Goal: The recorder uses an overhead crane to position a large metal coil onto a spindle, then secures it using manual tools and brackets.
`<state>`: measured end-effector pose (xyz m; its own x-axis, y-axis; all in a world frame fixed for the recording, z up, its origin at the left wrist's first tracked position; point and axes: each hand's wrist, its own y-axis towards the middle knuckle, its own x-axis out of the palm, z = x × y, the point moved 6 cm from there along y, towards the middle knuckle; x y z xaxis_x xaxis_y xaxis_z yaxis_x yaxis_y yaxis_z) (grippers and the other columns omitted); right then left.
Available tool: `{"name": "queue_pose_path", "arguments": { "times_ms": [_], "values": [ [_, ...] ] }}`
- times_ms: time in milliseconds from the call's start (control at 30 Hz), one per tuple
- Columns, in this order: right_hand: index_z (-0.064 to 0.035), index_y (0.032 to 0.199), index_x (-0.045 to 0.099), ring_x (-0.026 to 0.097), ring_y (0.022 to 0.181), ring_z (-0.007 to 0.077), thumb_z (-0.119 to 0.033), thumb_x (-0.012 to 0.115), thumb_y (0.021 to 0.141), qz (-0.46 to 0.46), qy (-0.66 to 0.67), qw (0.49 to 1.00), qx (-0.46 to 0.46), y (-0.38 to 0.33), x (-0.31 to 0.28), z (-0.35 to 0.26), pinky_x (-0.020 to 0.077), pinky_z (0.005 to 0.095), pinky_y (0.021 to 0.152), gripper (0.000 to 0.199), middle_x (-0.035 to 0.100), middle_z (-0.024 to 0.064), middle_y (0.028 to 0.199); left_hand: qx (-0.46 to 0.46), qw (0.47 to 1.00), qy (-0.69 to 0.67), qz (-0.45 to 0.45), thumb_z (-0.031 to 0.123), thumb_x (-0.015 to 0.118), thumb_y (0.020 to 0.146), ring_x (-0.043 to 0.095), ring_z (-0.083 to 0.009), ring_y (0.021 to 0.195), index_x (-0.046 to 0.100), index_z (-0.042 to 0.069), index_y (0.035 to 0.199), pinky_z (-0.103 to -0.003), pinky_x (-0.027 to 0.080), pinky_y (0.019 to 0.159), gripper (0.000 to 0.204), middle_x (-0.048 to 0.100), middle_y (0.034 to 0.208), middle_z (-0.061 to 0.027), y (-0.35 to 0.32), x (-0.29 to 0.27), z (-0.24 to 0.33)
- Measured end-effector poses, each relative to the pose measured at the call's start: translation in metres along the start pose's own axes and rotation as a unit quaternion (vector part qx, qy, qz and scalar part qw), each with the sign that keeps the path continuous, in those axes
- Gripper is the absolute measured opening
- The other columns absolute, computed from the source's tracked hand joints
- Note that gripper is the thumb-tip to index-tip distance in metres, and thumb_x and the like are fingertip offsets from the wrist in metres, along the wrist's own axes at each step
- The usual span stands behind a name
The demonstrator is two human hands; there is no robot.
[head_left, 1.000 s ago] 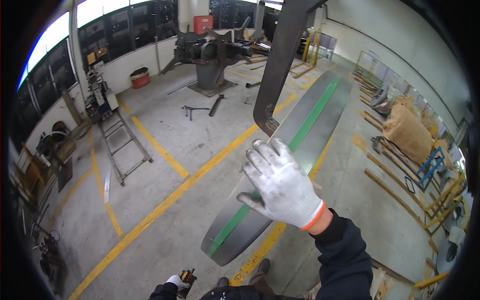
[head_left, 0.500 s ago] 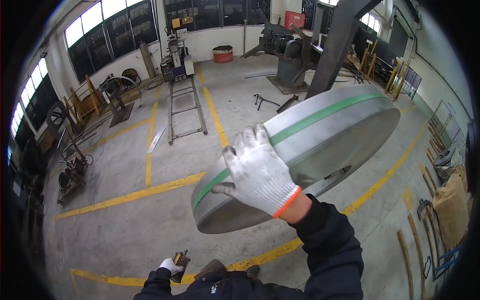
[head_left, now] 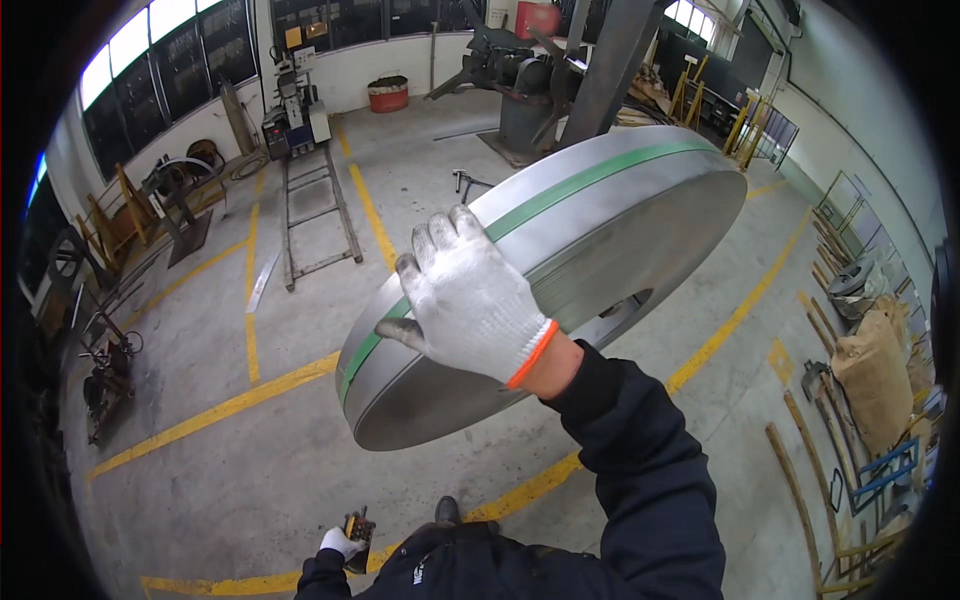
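Note:
A large grey steel strip coil with a green band around its rim hangs from a dark hoist arm above the floor. My right hand, in a white knit glove with an orange cuff, lies flat with spread fingers on the coil's rim at its near left side. My left hand, also gloved, is low by my body and grips a small black and yellow control pendant.
Yellow lines cross the concrete floor. A metal ladder frame lies at the left. Machines stand at the back. Racks and scrap line the left wall. A brown sack and wooden posts are at the right.
The coil has swung so that more of its flat face shows, and the view has turned left. My right hand stays on the rim. My left hand keeps hold of the pendant.

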<state>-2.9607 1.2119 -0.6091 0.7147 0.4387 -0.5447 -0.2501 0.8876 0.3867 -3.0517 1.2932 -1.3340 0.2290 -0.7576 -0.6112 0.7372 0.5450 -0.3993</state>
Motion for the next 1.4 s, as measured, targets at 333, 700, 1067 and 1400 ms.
{"name": "queue_pose_path", "arguments": {
  "times_ms": [333, 700, 1067, 1400],
  "values": [
    [-0.0011, 0.09, 0.075, 0.072, 0.102, 0.0329, -0.033, 0.083, 0.082, 0.143, 0.033, 0.988, -0.035, 0.015, -0.023, 0.093, 0.0564, 0.0461, 0.093, 0.034, 0.075, 0.0162, 0.101, 0.042, 0.999, -0.003, -0.011, 0.044, 0.082, 0.07, 0.071, -0.0443, 0.091, 0.073, -0.005, 0.097, -0.047, 0.058, 0.08, 0.057, 0.072, 0.094, -0.0291, 0.031, -0.086, 0.106],
    [-0.0056, 0.079, 0.07, 0.071, 0.093, 0.0269, -0.022, 0.082, 0.078, 0.152, -0.005, 0.988, -0.006, 0.017, -0.049, 0.189, 0.0565, 0.0391, 0.083, 0.02, 0.073, 0.0094, 0.094, 0.067, 0.991, 0.054, -0.106, 0.046, 0.086, 0.067, 0.073, -0.0411, 0.091, 0.069, -0.007, 0.103, -0.045, 0.06, 0.08, 0.066, 0.073, 0.095, -0.0282, 0.051, -0.106, 0.152],
    [-0.0102, 0.091, 0.077, 0.064, 0.104, 0.0226, -0.057, 0.065, 0.09, 0.045, -0.109, 0.988, 0.095, -0.073, -0.079, 0.237, 0.0433, 0.0396, 0.101, 0.049, 0.071, 0.0056, 0.093, 0.181, 0.969, 0.123, -0.111, 0.045, 0.084, 0.069, 0.075, -0.0396, 0.089, 0.075, -0.003, 0.097, -0.045, 0.06, 0.079, 0.056, 0.075, 0.089, -0.0245, 0.037, -0.081, 0.24],
    [-0.0092, 0.086, 0.076, 0.063, 0.098, 0.023, -0.061, 0.063, 0.09, 0.027, -0.093, 0.984, 0.147, -0.154, -0.089, 0.354, 0.0441, 0.0392, 0.095, 0.053, 0.069, 0.0058, 0.087, 0.158, 0.952, 0.231, -0.124, 0.047, 0.086, 0.067, 0.076, -0.0346, 0.089, 0.075, -0.005, 0.1, -0.042, 0.06, 0.081, 0.063, 0.076, 0.093, -0.0228, 0.047, -0.083, 0.379]
  ]
}}
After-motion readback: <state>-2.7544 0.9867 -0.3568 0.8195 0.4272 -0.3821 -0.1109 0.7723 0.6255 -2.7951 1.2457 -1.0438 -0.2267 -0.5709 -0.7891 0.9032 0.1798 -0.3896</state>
